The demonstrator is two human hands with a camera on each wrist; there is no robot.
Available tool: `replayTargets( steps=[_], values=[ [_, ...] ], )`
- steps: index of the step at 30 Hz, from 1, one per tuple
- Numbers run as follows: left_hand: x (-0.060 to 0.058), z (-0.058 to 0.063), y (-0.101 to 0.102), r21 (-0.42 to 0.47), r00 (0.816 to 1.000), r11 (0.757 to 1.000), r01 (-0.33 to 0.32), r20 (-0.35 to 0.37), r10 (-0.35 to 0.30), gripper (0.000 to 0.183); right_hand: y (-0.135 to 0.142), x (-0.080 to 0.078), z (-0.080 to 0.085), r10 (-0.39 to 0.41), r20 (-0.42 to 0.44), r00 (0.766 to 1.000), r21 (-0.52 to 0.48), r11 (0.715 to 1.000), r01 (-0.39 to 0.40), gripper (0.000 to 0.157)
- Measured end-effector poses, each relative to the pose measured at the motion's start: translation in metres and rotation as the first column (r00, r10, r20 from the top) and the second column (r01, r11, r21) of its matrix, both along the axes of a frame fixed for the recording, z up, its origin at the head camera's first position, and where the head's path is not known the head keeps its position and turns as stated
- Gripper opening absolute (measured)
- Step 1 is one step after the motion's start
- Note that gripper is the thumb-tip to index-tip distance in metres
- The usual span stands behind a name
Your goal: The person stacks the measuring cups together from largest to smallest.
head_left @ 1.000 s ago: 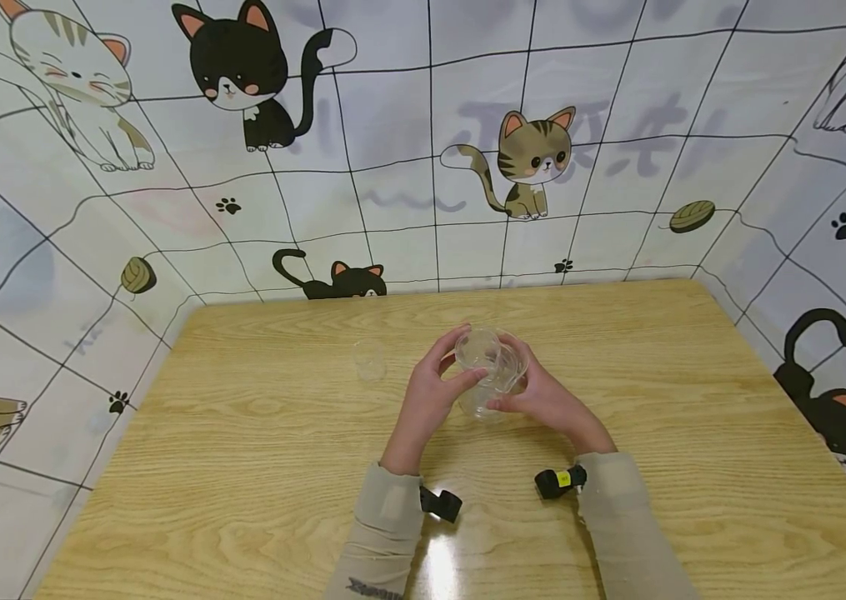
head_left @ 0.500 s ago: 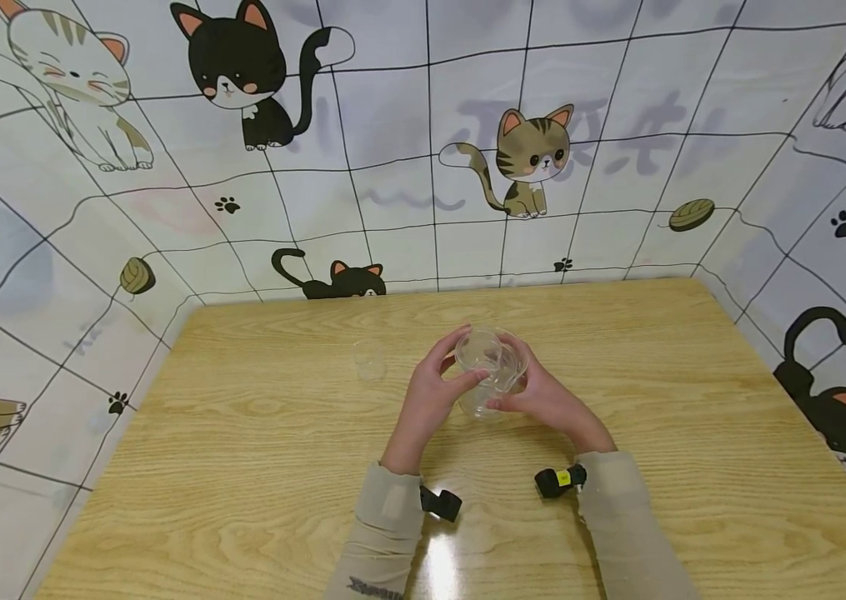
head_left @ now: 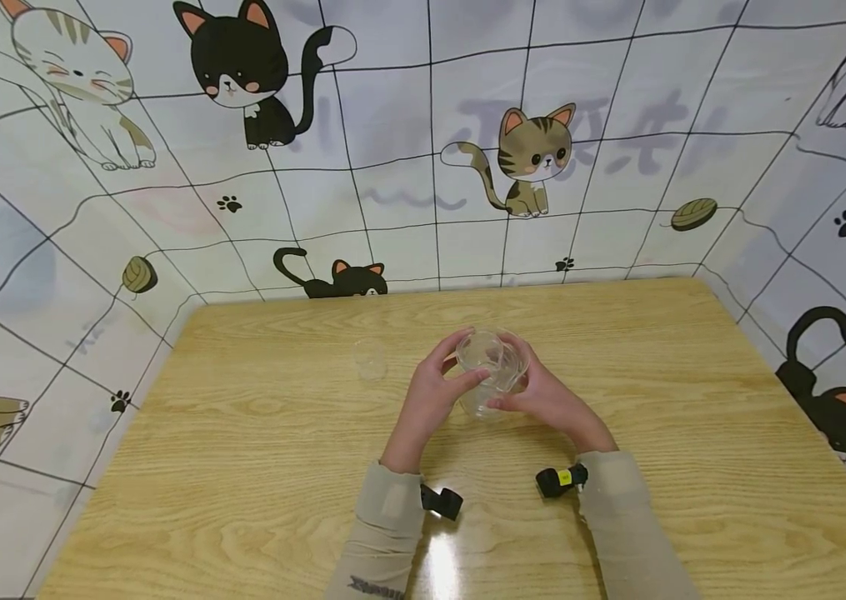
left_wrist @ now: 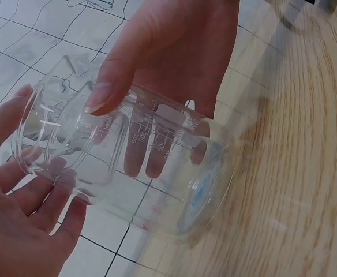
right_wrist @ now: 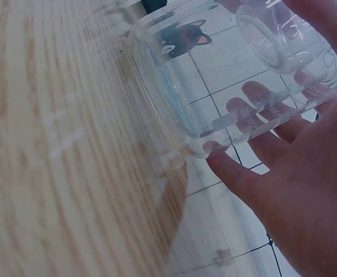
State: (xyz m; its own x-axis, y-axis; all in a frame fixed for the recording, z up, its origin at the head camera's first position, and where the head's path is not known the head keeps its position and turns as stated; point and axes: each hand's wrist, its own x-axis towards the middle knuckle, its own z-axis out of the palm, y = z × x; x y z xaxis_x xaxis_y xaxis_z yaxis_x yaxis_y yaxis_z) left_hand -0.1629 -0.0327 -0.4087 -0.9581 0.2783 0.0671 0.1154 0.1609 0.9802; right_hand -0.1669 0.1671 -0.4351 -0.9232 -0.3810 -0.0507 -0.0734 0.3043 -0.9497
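A large clear glass beaker (head_left: 479,406) with white volume marks stands upright on the wooden table. A smaller glass beaker (left_wrist: 102,158) sits partly inside its mouth, its base well above the large one's floor. My left hand (head_left: 435,385) grips the smaller beaker near its rim, thumb on the near side and fingers round the far side. On the right, my right hand (head_left: 546,392) holds the large beaker's side, its fingers (right_wrist: 252,109) spread behind the marked glass. The blue print on the large beaker's base (left_wrist: 206,187) is blurred.
Another small clear glass vessel (head_left: 370,360), faint against the wood, stands to the left of my hands. The table (head_left: 257,467) ends at a cat-printed cloth wall (head_left: 407,192) behind and at both sides. Black camera mounts (head_left: 442,504) sit on the wrists.
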Motion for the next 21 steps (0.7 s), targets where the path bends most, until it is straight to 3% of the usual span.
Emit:
replayTargets(
  steps=[4, 7, 11, 12, 19, 21],
  values=[
    [0.001, 0.005, 0.000, -0.011, 0.999, 1.000, 0.003, 0.033, -0.003, 0.059, 0.000, 0.000, 0.001, -0.002, 0.015, 1.000, 0.002, 1.000, 0.002, 0.094],
    [0.005, 0.016, 0.000, -0.021, 0.999, 1.000, 0.007, 0.040, -0.006, 0.058, 0.000, 0.001, 0.005, -0.004, 0.039, 0.999, 0.002, 1.000, 0.004, 0.095],
    [0.012, 0.030, 0.001, -0.025, 0.999, 1.000, 0.011, 0.036, -0.010, 0.056, -0.001, 0.008, 0.021, -0.004, 0.057, 0.998, 0.012, 1.000, 0.003, 0.097],
    [0.012, 0.032, 0.001, -0.025, 0.999, 1.000, 0.011, 0.035, -0.010, 0.056, -0.001, 0.010, 0.026, -0.004, 0.058, 0.998, 0.015, 1.000, 0.003, 0.097],
    [0.014, 0.036, 0.001, -0.052, 1.000, 0.999, -0.005, 0.029, 0.006, 0.056, 0.000, 0.004, 0.016, -0.013, 0.055, 0.998, 0.025, 1.000, 0.012, 0.096],
    [0.015, 0.037, 0.000, -0.062, 0.999, 0.998, -0.007, 0.040, 0.010, 0.056, -0.002, 0.007, 0.024, -0.009, 0.067, 0.998, 0.029, 1.000, 0.007, 0.097]
  ],
)
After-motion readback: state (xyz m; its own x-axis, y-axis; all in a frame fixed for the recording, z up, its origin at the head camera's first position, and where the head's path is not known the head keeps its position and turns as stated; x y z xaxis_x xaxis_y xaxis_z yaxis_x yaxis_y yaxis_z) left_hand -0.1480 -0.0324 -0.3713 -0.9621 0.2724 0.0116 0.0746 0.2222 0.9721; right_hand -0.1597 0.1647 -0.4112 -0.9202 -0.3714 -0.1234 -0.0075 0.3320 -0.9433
